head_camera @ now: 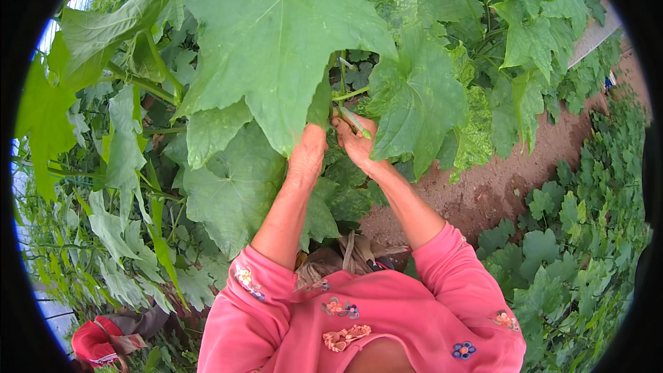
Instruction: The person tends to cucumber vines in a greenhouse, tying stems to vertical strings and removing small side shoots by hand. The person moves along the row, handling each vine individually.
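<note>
Both hands reach in among large lobed leaves of a climbing gourd-like vine. My right hand [357,140] has its fingers closed at a green vine stem [342,83], and a small slender young fruit [355,122] with a green tip lies across those fingers. Close beside it on the left is my left hand [312,142]. Its fingertips are hidden behind a broad leaf [285,46], so what they hold cannot be seen. Another big leaf [417,90] hangs just right of the right hand, and a side stalk [352,94] crosses above it.
Dense foliage [228,191] surrounds my forearms. On the right, a bare soil path [476,191] runs between this row and another row of plants [585,228]. Someone in red clothing [98,339] is bent low among the plants at lower left.
</note>
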Tool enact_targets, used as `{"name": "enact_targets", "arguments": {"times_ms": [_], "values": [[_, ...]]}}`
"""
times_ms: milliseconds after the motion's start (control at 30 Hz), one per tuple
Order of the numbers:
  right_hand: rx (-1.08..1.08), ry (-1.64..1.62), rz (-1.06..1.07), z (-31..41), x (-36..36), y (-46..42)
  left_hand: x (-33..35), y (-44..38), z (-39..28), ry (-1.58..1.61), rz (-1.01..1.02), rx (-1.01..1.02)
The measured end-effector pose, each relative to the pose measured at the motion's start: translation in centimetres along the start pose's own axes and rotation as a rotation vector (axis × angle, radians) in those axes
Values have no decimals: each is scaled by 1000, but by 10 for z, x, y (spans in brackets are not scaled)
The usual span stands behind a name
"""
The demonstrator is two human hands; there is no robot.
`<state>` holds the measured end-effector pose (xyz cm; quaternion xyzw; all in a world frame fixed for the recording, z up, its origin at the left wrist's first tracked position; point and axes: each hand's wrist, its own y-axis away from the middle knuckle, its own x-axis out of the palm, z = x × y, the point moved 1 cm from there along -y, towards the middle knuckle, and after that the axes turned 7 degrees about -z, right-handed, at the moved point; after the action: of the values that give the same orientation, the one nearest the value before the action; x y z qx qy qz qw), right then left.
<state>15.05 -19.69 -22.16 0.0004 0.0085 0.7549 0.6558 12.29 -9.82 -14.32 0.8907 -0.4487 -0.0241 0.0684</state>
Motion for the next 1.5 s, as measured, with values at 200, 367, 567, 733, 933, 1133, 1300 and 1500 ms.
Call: {"name": "enact_targets", "arguments": {"times_ms": [200,367,567,733,933,1133,1300,1500], "values": [[-79,-352,-128,-74,-2,7,-3,6,-9,-492,38,312],[-6,-494,-37,-50,-4,19,-18,-26,48,-937,222,519],[-350,-132,-130,-6,-23,52,-18,-17,67,-237,146,534],[-867,587,-286,21,-15,26,-18,-16,74,-680,-26,963],[-858,706,-152,64,-20,22,-17,3,38,56,127,321],[-1449,1605,-126,97,-31,31,-24,16,16,6,154,-28],[-582,555,-172,70,-11,21,-24,21,6,-7,237,42],[-235,128,-62,67,-5,20,-26,21,8,8,172,54]]}}
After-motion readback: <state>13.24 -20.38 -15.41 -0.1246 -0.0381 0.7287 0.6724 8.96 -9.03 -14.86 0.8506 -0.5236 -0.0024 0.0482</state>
